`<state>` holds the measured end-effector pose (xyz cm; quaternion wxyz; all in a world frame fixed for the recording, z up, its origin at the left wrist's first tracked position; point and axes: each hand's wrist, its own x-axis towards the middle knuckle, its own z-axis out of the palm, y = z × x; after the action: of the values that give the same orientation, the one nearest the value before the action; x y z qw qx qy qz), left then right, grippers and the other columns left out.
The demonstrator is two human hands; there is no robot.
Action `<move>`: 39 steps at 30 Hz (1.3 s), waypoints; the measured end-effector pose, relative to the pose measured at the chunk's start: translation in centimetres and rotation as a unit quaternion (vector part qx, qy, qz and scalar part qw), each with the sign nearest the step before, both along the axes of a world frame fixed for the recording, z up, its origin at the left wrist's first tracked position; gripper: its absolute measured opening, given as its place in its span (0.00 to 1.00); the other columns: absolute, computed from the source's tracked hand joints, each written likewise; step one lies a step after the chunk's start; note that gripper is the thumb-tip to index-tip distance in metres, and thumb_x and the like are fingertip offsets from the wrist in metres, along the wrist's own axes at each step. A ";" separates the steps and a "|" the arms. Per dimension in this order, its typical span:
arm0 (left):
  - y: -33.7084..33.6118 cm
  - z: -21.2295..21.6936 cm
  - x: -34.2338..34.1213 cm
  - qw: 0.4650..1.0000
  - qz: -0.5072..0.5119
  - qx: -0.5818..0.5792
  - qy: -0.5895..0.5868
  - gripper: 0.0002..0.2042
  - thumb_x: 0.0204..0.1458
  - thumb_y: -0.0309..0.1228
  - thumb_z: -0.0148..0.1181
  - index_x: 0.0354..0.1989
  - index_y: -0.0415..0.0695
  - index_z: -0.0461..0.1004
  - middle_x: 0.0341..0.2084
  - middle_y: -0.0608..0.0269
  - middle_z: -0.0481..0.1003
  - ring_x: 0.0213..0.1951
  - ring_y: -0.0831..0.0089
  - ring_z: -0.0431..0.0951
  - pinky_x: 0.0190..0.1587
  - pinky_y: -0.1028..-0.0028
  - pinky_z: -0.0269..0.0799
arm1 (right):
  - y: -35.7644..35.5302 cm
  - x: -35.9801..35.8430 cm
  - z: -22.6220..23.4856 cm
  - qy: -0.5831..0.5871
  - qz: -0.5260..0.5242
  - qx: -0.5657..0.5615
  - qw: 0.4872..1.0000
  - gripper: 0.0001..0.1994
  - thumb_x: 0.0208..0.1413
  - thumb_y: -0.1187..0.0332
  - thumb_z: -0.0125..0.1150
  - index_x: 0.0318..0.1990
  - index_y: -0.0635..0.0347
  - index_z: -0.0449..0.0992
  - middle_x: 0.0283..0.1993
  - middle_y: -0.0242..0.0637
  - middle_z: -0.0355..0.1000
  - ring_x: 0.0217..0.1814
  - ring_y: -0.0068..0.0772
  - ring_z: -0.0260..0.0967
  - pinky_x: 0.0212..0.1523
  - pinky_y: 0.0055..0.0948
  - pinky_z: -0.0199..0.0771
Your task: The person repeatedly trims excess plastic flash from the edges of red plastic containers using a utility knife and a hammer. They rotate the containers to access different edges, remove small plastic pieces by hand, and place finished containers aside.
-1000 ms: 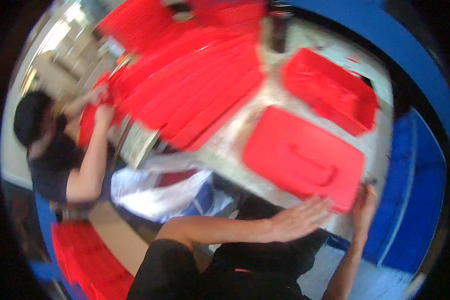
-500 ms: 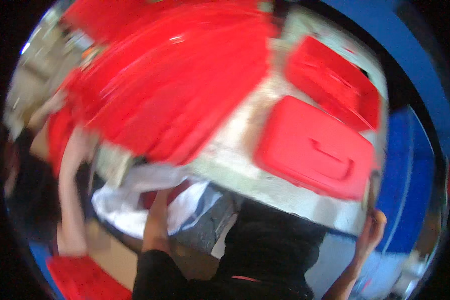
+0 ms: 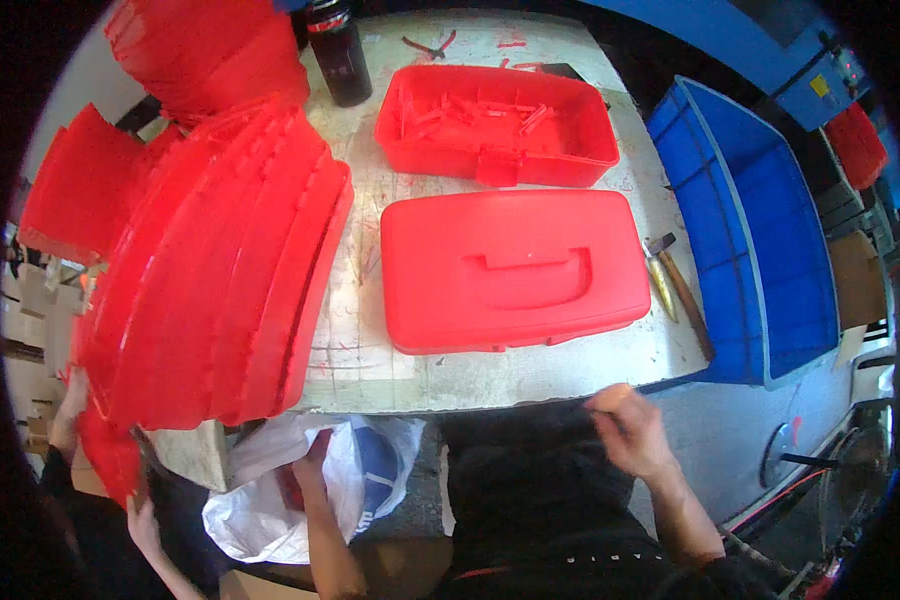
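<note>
My left hand (image 3: pixel 313 462) reaches down into a white plastic bag (image 3: pixel 255 525) below the table's front edge. Dark red contents show at the bag's opening, and the fingers are mostly hidden there. Just off the front edge, my right hand (image 3: pixel 632 432) hangs with its fingers loosely bent and apart; I see nothing in it. Closest to that hand on the table lies a closed red plastic case (image 3: pixel 515 270) with a recessed handle. Behind it stands an open red box (image 3: pixel 500 165) with small red plastic pieces (image 3: pixel 530 120) inside.
Nested red plastic shells (image 3: pixel 210 270) crowd the table's left. A hammer (image 3: pixel 685 300), pliers (image 3: pixel 432 46) and a dark bottle (image 3: pixel 340 60) are on the table (image 3: pixel 355 375). A blue crate (image 3: pixel 745 250) stands right. At lower left, another person's hands (image 3: pixel 142 520) hold a red piece (image 3: pixel 110 455).
My view has swung left to right, so the case and box appear farther left and sharper. My right hand has come away from the hammer's end. My left hand is still in the bag.
</note>
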<state>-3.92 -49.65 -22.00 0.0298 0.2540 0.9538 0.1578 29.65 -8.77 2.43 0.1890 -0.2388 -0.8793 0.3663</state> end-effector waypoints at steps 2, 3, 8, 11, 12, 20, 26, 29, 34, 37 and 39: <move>-1.4 2.6 0.9 0.996 -0.023 -0.001 0.081 0.10 0.55 0.34 0.57 0.40 0.49 0.83 0.36 0.53 0.82 0.42 0.50 0.81 0.46 0.55 0.75 | -0.3 -2.3 -0.6 0.006 0.095 0.021 0.995 0.10 0.51 0.79 0.62 0.42 0.60 0.77 0.40 0.44 0.76 0.43 0.48 0.76 0.42 0.39 0.79; -1.9 4.5 1.4 0.996 -0.010 -0.028 0.090 0.10 0.55 0.34 0.57 0.40 0.49 0.83 0.36 0.53 0.82 0.42 0.50 0.81 0.46 0.55 0.75 | -0.6 -3.2 -0.9 0.022 0.136 0.004 0.991 0.10 0.51 0.78 0.62 0.42 0.60 0.76 0.41 0.43 0.75 0.43 0.48 0.76 0.42 0.39 0.79; 1.0 19.8 5.5 0.985 0.032 -0.159 0.058 0.12 0.52 0.27 0.59 0.44 0.46 0.81 0.34 0.50 0.81 0.37 0.49 0.80 0.41 0.57 0.73 | -3.6 -6.0 -1.3 0.068 0.304 -0.020 0.950 0.14 0.54 0.74 0.58 0.50 0.61 0.74 0.49 0.44 0.72 0.52 0.48 0.74 0.51 0.42 0.77; 6.8 28.1 11.0 0.990 -0.014 0.140 0.027 0.11 0.49 0.22 0.62 0.42 0.37 0.80 0.33 0.50 0.83 0.36 0.60 0.84 0.42 0.69 0.76 | -5.8 -7.3 0.8 0.182 0.305 0.062 0.933 0.20 0.57 0.70 0.52 0.56 0.65 0.70 0.58 0.49 0.67 0.68 0.47 0.63 0.65 0.44 0.66; 9.1 30.4 12.3 0.979 -0.046 0.183 -0.076 0.11 0.47 0.20 0.62 0.40 0.35 0.80 0.32 0.51 0.82 0.35 0.65 0.83 0.42 0.72 0.75 | -6.4 -7.7 1.7 0.215 0.287 0.088 0.929 0.21 0.56 0.69 0.53 0.57 0.68 0.68 0.58 0.52 0.67 0.71 0.46 0.60 0.66 0.45 0.64; 39.5 33.3 3.1 0.911 -0.313 0.266 -0.050 0.13 0.63 0.32 0.53 0.37 0.34 0.79 0.27 0.57 0.78 0.31 0.76 0.77 0.36 0.74 0.71 | 1.9 0.2 -0.3 0.075 -0.062 -0.139 0.986 0.13 0.56 0.70 0.58 0.46 0.65 0.67 0.28 0.50 0.74 0.29 0.59 0.74 0.31 0.49 0.76; 41.0 24.8 2.0 0.952 -0.280 -0.116 0.035 0.25 0.67 0.48 0.42 0.56 0.36 0.71 0.46 0.35 0.77 0.49 0.41 0.77 0.50 0.51 0.72 | 4.9 -1.3 -6.2 0.225 -0.213 -0.194 0.931 0.21 0.55 0.77 0.49 0.58 0.67 0.61 0.42 0.59 0.71 0.45 0.58 0.74 0.45 0.46 0.73; 33.5 25.2 7.7 0.960 -0.203 -0.190 0.010 0.26 0.64 0.51 0.47 0.54 0.38 0.73 0.37 0.37 0.79 0.39 0.39 0.80 0.43 0.51 0.74 | 9.3 -3.5 -6.0 0.232 -0.242 -0.212 0.918 0.19 0.62 0.72 0.49 0.61 0.61 0.62 0.43 0.60 0.72 0.47 0.61 0.74 0.46 0.47 0.73; 30.9 28.7 11.5 0.965 -0.226 -0.110 -0.073 0.24 0.59 0.49 0.58 0.51 0.39 0.75 0.30 0.44 0.80 0.32 0.45 0.82 0.37 0.56 0.76 | 12.5 -3.8 0.1 0.247 -0.212 -0.105 0.940 0.12 0.70 0.63 0.47 0.51 0.61 0.69 0.20 0.28 0.63 0.22 0.17 0.60 0.22 0.25 0.61; 35.2 28.0 9.1 0.985 -0.152 0.081 0.024 0.16 0.59 0.33 0.60 0.50 0.35 0.75 0.44 0.44 0.78 0.47 0.51 0.79 0.50 0.61 0.73 | 8.8 -1.1 3.3 0.257 -0.168 -0.365 0.879 0.13 0.73 0.61 0.42 0.50 0.58 0.71 0.21 0.16 0.56 0.18 0.06 0.47 0.18 0.13 0.45; 38.5 26.3 7.3 0.928 -0.271 0.216 0.134 0.19 0.60 0.40 0.57 0.50 0.37 0.75 0.41 0.45 0.79 0.45 0.45 0.78 0.51 0.54 0.71 | 5.9 -1.5 3.3 0.111 -0.136 -0.377 0.909 0.11 0.71 0.64 0.47 0.49 0.60 0.71 0.24 0.22 0.62 0.22 0.13 0.58 0.23 0.18 0.56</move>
<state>3.34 -11.15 4.25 -0.1123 0.5219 0.7865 0.3105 28.10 -2.85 5.78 0.2291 -0.3669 -0.6080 0.6657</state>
